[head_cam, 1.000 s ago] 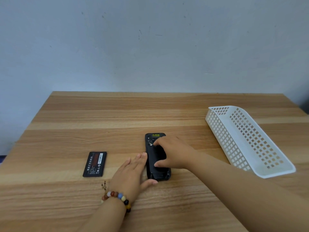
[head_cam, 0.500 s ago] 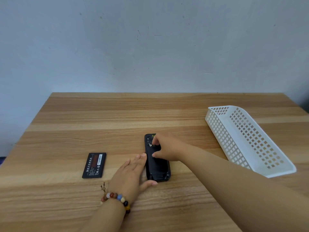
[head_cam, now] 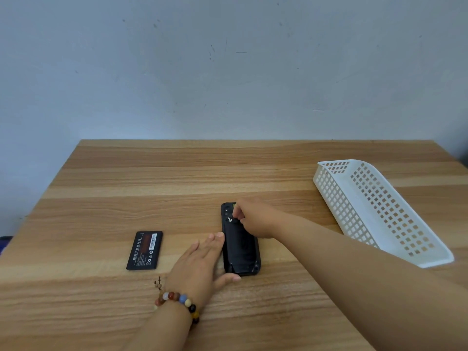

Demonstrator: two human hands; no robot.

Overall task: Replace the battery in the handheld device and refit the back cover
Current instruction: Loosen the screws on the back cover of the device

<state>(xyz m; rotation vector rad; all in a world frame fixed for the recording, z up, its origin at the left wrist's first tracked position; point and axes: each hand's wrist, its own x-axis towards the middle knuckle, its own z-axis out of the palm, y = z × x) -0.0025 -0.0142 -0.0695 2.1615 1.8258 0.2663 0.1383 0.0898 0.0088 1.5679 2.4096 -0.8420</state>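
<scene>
A black handheld device (head_cam: 240, 252) lies back-up on the wooden table (head_cam: 177, 178), its back cover on it. My right hand (head_cam: 255, 217) reaches over its upper end, fingertips pinched at a small silver latch (head_cam: 229, 219) near the top. My left hand (head_cam: 200, 267), with a bead bracelet on the wrist, lies flat on the table. Its fingers rest along the device's left edge and its thumb at the bottom corner. A loose black battery (head_cam: 144, 250) with white print lies label-up to the left, apart from both hands.
A white perforated plastic basket (head_cam: 329, 196) stands at the right, angled toward the front right edge, with nothing visible inside. A pale wall runs along the table's far edge. The table's left edge is near the battery.
My right hand has slid from the middle of the device's back up to its top end and pinched its fingertips at the latch. My left hand and the battery stay put.
</scene>
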